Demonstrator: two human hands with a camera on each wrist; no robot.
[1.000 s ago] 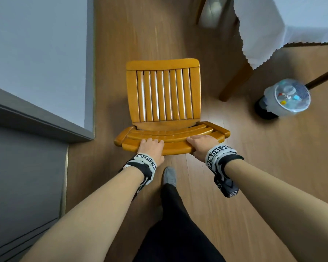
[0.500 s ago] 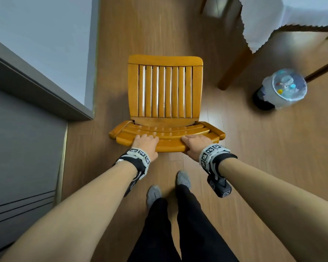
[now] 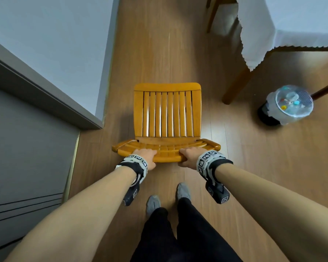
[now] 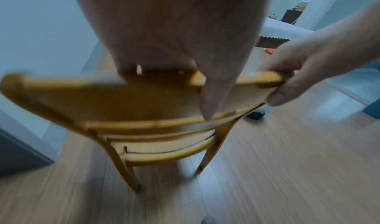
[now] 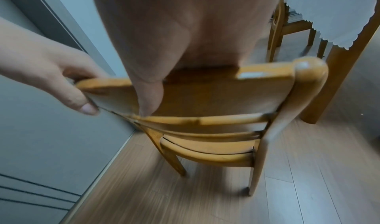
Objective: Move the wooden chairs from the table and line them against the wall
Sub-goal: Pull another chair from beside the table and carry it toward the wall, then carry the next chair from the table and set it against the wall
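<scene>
A honey-coloured wooden chair [image 3: 167, 114] with a slatted seat stands on the wood floor straight ahead of me, its back toward me. My left hand [image 3: 145, 157] grips the top rail of the backrest left of centre, and my right hand [image 3: 189, 157] grips it right of centre. In the left wrist view the chair [image 4: 144, 100] shows from behind, with my left hand's [image 4: 174, 52] thumb down the back of the rail. The right wrist view gives the same chair [image 5: 216, 97] with my right hand [image 5: 164, 48] wrapped over the rail. The light wall [image 3: 51, 46] lies to the left.
A table [image 3: 290, 23] with a white cloth stands at the upper right, its wooden leg [image 3: 239, 84] close to the chair. A second chair [image 5: 287, 27] sits under it. A small bin [image 3: 290, 104] with a plastic liner stands right. A grey door [image 3: 25, 148] is left.
The chair has been drawn back toward me and away from the table while I stepped backward. Both hands keep the same hold on the top rail.
</scene>
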